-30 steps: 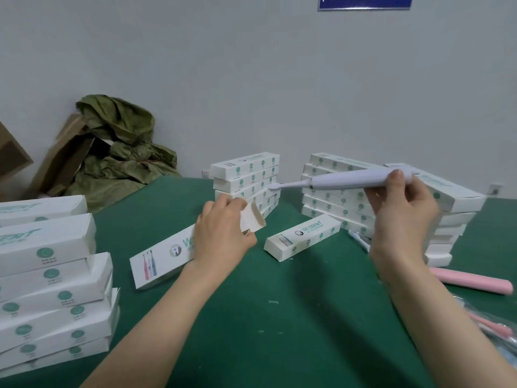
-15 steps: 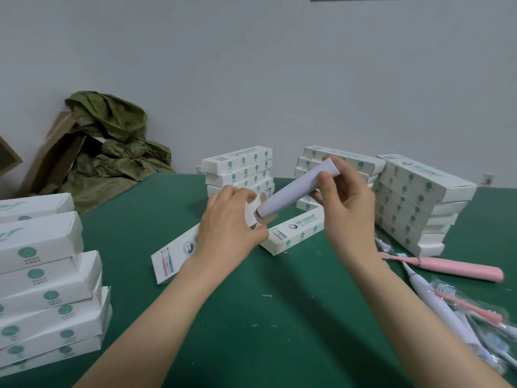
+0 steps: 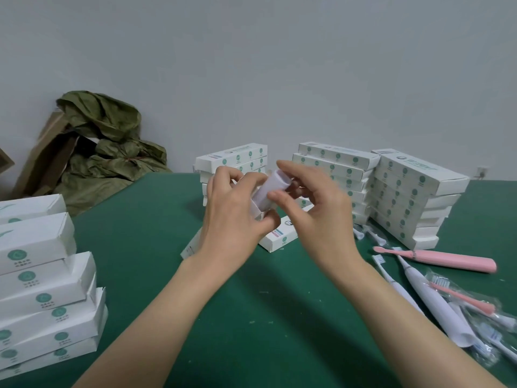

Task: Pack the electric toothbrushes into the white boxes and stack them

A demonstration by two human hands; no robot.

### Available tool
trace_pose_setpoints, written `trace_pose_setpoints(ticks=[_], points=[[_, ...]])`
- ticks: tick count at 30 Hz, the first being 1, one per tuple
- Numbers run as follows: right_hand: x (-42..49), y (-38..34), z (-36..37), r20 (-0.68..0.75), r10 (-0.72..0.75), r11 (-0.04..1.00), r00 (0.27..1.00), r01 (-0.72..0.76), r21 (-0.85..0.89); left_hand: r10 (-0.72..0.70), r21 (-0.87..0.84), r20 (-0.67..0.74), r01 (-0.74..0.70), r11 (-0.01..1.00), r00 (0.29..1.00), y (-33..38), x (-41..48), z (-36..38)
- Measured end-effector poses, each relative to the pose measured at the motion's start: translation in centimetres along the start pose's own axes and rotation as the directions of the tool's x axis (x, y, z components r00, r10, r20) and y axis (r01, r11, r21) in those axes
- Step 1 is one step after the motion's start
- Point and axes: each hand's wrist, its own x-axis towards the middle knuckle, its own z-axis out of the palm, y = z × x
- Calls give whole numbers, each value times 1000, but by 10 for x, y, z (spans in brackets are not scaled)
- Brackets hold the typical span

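Now that the toothbrush (image 3: 272,187), aloft a second ago, is mostly inside the white box (image 3: 256,212) over the table (image 3: 251,303) middle, fingers of the left hand (image 3: 232,219) clamp the box mouth and those of the right hand (image 3: 313,211) pinch the handle end, with closing and stacking likely next.
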Motion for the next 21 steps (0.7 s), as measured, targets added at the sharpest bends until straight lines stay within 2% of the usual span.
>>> trace_pose_setpoints(ticks=[2, 4, 6, 9, 11, 14, 15, 17, 21], points=[[-4, -2, 4, 64, -145, 979, 987, 152, -133, 0, -52, -20, -2, 999, 1000, 4, 0, -4], [-5, -5, 6, 136, -168, 967, 976, 190, -169, -7, -101, -43, 2, 995, 999, 8, 1, -8], [0, -5, 1, 105, -96, 988, 990, 108, -113, -22, -96, -57, 16, 995, 998, 9, 2, -12], [15, 15, -22, -37, 174, 979, 984, -177, -105, -62, -77, -78, 56, 996, 995, 4, 5, -13], [22, 47, -46, -37, 410, 866, 911, -402, -296, -108, -81, -91, 101, 992, 990, 2, 6, -13], [16, 98, -79, -71, 685, 557, 725, -583, -591, -170, -107, -72, 162, 981, 983, 0, 6, -13], [11, 108, -85, -93, 730, 470, 677, -596, -652, -176, -114, -64, 168, 979, 982, -2, 6, -14], [0, 122, -89, -118, 770, 340, 628, -559, -756, -171, -144, -59, 161, 976, 983, -5, 7, -14], [-10, 135, -87, -122, 780, 225, 613, -458, -860, -163, -220, -49, 148, 964, 985, -6, 6, -12]])
